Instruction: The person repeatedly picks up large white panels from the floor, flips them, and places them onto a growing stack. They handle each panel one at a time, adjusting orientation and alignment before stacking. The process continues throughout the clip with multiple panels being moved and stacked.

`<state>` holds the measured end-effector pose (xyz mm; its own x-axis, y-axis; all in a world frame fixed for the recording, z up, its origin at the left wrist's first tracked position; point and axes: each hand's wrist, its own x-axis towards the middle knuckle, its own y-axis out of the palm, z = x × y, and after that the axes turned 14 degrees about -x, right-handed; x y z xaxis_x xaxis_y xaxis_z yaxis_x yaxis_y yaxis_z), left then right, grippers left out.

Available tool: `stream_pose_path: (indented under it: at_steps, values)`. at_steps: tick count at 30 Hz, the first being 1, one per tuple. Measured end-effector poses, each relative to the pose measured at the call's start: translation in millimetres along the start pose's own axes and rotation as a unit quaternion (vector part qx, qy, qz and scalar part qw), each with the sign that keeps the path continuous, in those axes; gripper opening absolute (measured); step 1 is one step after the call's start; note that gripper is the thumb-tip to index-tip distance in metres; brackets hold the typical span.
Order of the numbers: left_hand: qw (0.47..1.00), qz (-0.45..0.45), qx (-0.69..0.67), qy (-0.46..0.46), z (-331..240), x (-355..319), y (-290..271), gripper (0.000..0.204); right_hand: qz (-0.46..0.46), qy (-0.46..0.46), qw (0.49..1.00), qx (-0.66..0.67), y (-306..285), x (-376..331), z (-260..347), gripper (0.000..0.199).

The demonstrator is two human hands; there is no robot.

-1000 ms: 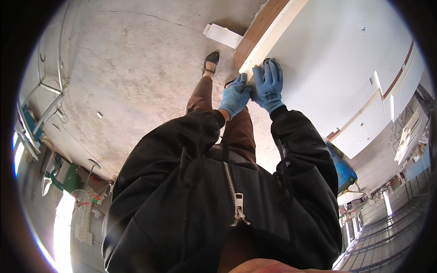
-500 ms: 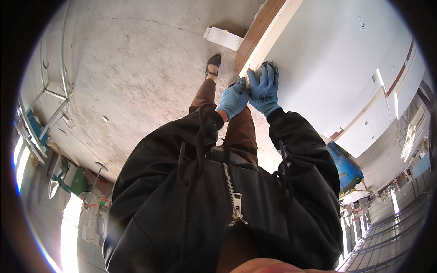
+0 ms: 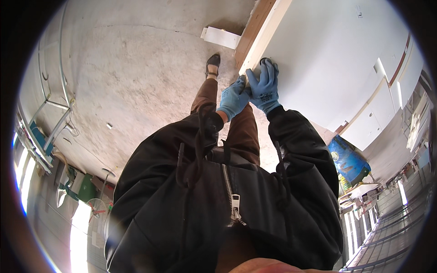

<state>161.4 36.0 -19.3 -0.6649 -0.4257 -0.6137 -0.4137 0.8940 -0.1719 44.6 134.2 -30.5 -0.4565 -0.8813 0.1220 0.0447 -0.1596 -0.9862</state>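
Note:
Both my hands wear blue work gloves and meet at the near corner of a large white panel (image 3: 314, 59). My left hand (image 3: 234, 98) is closed at the end of a pale edge strip (image 3: 261, 41); what its fingers pinch is hidden. Beside it, my right hand (image 3: 265, 87) lies over the panel's corner, thumb apart and fingers bent together. Under those fingertips shows the dark curved rim of a small thing (image 3: 262, 60), mostly covered by the glove. Along the panel's left side, a brown face (image 3: 251, 34) runs below the pale strip.
A short white board piece (image 3: 222, 37) lies on the concrete floor (image 3: 136, 59) left of the panel. More white panels (image 3: 366, 123) and a blue drum-like container (image 3: 348, 159) are at the right. A metal frame (image 3: 61, 68) and a fan (image 3: 95, 209) stand at the left.
My view has shifted slightly, showing more of the blue container. Both hands keep nearly the same place at the panel's corner; the left fingers have shifted a little.

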Motion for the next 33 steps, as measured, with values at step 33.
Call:
stream_pose_path:
  at_steps: [33]
  values:
    - [0.942, -0.001, 0.273, 0.195, 2.1, 5.4, 5.1, 0.058, -0.07, 0.13, 0.989, -0.026, -12.6, -17.9, 6.6, 0.031]
